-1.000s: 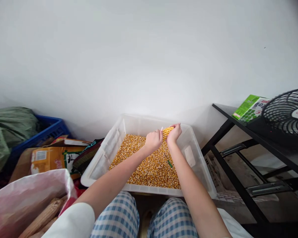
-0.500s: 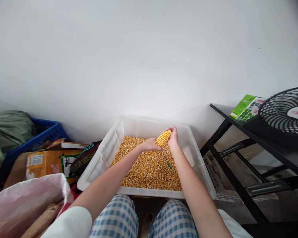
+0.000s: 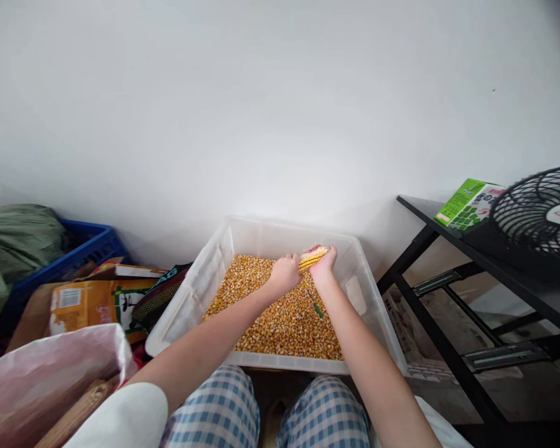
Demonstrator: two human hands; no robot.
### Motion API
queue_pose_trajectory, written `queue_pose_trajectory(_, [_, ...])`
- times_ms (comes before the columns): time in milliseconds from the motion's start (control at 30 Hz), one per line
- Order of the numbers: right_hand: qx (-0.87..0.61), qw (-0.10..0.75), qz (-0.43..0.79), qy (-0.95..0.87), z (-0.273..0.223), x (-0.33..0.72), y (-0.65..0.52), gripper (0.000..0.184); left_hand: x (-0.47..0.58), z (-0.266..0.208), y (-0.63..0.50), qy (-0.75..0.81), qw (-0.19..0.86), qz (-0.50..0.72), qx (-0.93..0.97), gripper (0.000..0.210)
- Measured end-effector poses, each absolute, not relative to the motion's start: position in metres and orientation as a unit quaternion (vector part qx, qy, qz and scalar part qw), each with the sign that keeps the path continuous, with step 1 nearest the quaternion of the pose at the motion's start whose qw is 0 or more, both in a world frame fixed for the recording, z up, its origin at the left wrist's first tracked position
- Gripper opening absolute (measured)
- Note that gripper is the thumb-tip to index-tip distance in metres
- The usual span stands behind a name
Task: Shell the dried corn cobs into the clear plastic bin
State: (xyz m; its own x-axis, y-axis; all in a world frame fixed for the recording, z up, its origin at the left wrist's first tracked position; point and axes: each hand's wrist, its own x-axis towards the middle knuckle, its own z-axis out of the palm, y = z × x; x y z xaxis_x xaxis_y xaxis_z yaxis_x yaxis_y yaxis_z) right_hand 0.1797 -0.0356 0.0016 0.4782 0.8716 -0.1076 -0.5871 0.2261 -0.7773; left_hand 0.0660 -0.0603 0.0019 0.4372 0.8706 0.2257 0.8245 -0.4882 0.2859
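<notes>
Both hands meet above a translucent plastic bin, on an ear of corn. A pale strip, seemingly bare of kernels, runs along its upper side, with yellow rows below. My left hand is closed in a fist around the near-left end. From the right, my right hand wraps the other end, its fingers partly hidden behind the ear. Loose corn kernels lie deep in the bin under my hands. Among them rests a small green strip.
At lower left stands a whitish-pink sack with a bare-looking cob inside. Behind it are an orange package and a blue crate. To the right, a black table carries a green box and a fan.
My left hand has gone from lying under the ear's end to a fist around it. The ear has turned, and its pale strip now faces up.
</notes>
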Motion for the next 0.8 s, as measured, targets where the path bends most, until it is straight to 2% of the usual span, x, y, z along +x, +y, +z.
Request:
queue_pose_trajectory(100, [-0.400,0.769,0.481,-0.130,0.010,0.177,-0.041,0.041,0.068,0.001,-0.064,0.481,0.127,0.198,0.844,0.026])
queue_pose_trajectory(333, [-0.412,0.779,0.436,-0.181,0.017,0.171,-0.040,0.036,0.071,-0.010,-0.060,0.441,0.282,0.285,0.803,0.026])
queue_pose_trajectory(600, [-0.512,0.762,0.314,-0.242,-0.004,0.184,-0.021,0.038,0.071,-0.012,-0.054,0.383,0.583,0.255,0.670,0.022])
queue_pose_trajectory(700, [-0.514,0.730,0.330,-0.306,-0.005,0.194,-0.019,0.043,0.068,-0.008,-0.051,0.384,0.590,0.244,0.667,0.025])
queue_pose_trajectory(800, [-0.538,0.678,0.334,-0.373,-0.002,0.203,-0.022,0.043,0.064,-0.010,-0.046,0.439,0.463,0.232,0.735,0.021])
